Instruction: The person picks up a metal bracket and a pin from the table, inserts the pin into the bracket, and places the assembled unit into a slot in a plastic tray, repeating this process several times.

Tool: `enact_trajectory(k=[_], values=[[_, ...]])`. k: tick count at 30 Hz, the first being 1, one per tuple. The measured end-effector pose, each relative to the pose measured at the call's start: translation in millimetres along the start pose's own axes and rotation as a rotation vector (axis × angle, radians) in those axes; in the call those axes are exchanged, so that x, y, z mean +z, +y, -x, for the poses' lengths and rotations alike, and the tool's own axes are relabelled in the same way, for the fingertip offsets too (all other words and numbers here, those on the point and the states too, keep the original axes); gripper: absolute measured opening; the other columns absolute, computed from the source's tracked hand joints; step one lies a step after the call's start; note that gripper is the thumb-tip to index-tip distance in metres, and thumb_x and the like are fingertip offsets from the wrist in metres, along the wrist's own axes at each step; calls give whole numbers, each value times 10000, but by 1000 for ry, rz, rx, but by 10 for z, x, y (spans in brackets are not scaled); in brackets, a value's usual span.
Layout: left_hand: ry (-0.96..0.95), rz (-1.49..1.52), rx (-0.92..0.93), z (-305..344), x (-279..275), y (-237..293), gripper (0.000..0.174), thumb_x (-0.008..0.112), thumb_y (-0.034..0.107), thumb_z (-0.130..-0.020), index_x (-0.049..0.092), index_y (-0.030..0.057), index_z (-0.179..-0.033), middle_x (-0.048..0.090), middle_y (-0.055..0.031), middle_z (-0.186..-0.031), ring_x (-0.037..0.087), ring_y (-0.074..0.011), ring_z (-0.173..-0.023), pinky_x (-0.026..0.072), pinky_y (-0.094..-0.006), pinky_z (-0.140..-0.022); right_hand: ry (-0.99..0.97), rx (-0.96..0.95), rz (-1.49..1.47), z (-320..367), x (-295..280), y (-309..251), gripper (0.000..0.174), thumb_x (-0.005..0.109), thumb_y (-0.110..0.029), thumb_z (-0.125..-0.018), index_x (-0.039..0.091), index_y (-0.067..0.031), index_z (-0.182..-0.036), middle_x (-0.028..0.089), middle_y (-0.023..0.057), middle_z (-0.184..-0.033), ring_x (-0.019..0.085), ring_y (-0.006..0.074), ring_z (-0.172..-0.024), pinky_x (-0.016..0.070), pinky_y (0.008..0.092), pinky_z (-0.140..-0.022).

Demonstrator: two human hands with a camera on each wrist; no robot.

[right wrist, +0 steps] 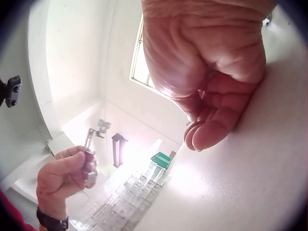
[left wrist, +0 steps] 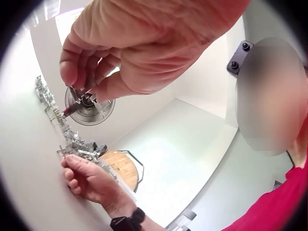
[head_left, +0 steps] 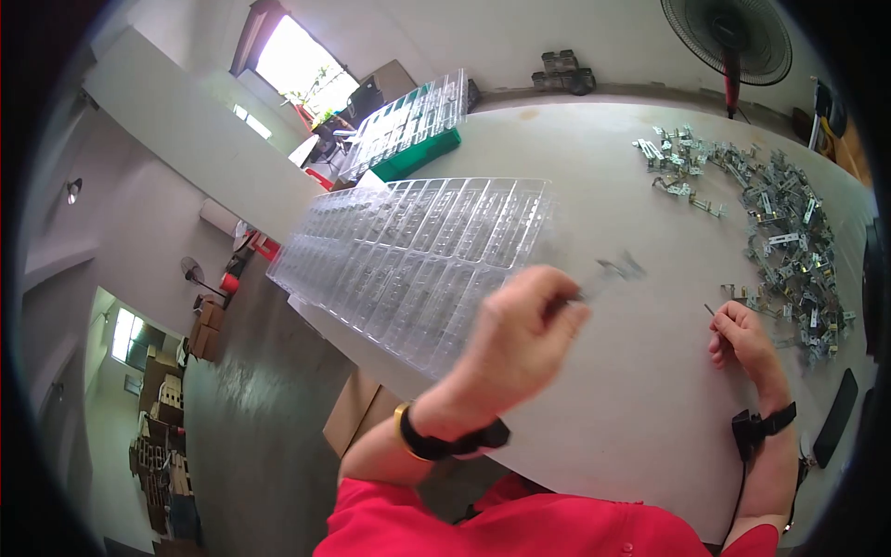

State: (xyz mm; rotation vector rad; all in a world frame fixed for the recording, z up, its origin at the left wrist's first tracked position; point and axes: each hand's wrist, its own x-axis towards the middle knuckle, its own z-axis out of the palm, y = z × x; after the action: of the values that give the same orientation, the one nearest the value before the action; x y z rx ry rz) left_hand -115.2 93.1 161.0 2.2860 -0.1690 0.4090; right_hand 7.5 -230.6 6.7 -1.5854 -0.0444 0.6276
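Observation:
Blurred by motion, my left hand [head_left: 522, 336] is raised beside the clear compartment tray [head_left: 408, 255]. It pinches a small metal bracket [right wrist: 89, 139] between thumb and fingers; the bracket [head_left: 620, 267] looks smeared in the head view. Over the white table [head_left: 640, 399], my right hand [head_left: 744, 345] is held low with curled fingers, pinching a thin metal piece [head_left: 709, 308] between thumb and forefinger. Just beyond that hand lies a curved heap of metal brackets [head_left: 789, 241]. In the right wrist view, the curled fingers mostly hide the thin piece.
Farther back on the left, another clear tray [head_left: 408, 121] sits on a green box [head_left: 422, 153]. A black fan [head_left: 729, 37] stands behind the table. At the right edge lies a dark flat object [head_left: 836, 418], and a cardboard box [head_left: 357, 413] is below the table's left edge.

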Motion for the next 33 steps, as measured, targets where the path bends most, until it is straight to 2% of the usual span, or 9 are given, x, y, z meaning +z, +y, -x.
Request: enact_trajectory(k=[6,9,11,14,17,23,30,32,33], values=[[245,-115,-244,-379,-1118,-670,113,696,94,-916,687,-15,-945,649,-8,-731,599,-59,-650,498,-222,-589,25,13,57,25,17,-42,212,515,-223,-1036,550,-57,-909,623,43,-672,603,132,-515,509,269,-469],[273,-139,-348,-515,-1551,-1111,113,695,97,-906,680,-14,-916,650,-13,-732,596,-67,-622,498,-233,-556,12,17,88,-6,2,-17,219,515,-230,-1036,551,-53,-910,629,46,-674,611,134,-518,512,269,-472],[278,-212,-424,-589,-1722,-1484,195,715,158,-843,707,-31,-890,688,-76,-704,642,-117,-587,519,-285,-529,20,25,109,2,20,-46,218,515,-229,-1036,552,-53,-912,630,46,-675,613,133,-518,512,267,-472],[182,-261,-534,-702,-1775,-1804,159,714,140,-862,669,-11,-874,651,-41,-714,604,-100,-562,513,-255,-504,28,36,123,7,8,-48,214,513,-224,-1037,553,-55,-913,632,47,-678,617,132,-519,511,262,-471],[157,-305,-577,-802,-1727,-1998,187,712,167,-832,670,-15,-843,657,-65,-692,628,-116,-558,526,-265,-504,39,25,102,8,-9,5,214,514,-227,-1042,553,-63,-910,632,43,-668,613,129,-509,504,255,-459],[175,-557,-456,-902,-1664,-2243,182,702,168,-783,683,-12,-798,671,-105,-655,653,-142,-541,540,-278,-525,94,12,80,38,50,-16,211,519,-233,-1043,551,-80,-902,633,39,-657,606,124,-496,489,245,-440],[96,-518,-507,-954,-1584,-2432,203,703,187,-777,686,-14,-799,675,-109,-644,647,-149,-527,534,-301,-520,114,19,101,44,56,-29,206,526,-236,-1042,550,-79,-909,639,45,-676,612,123,-509,488,244,-436],[140,-526,-481,-954,-1556,-2431,260,661,221,-724,739,-9,-818,712,-263,-846,709,-389,-886,547,-429,-845,112,17,98,42,60,-26,206,526,-234,-1041,549,-78,-910,640,44,-676,613,123,-509,487,244,-436],[140,-527,-479,-955,-1555,-2425,260,661,221,-724,739,-9,-818,712,-263,-846,709,-389,-886,547,-429,-845,112,13,94,42,58,-25,205,526,-233,-1040,549,-76,-910,640,44,-677,613,123,-510,487,243,-435]])
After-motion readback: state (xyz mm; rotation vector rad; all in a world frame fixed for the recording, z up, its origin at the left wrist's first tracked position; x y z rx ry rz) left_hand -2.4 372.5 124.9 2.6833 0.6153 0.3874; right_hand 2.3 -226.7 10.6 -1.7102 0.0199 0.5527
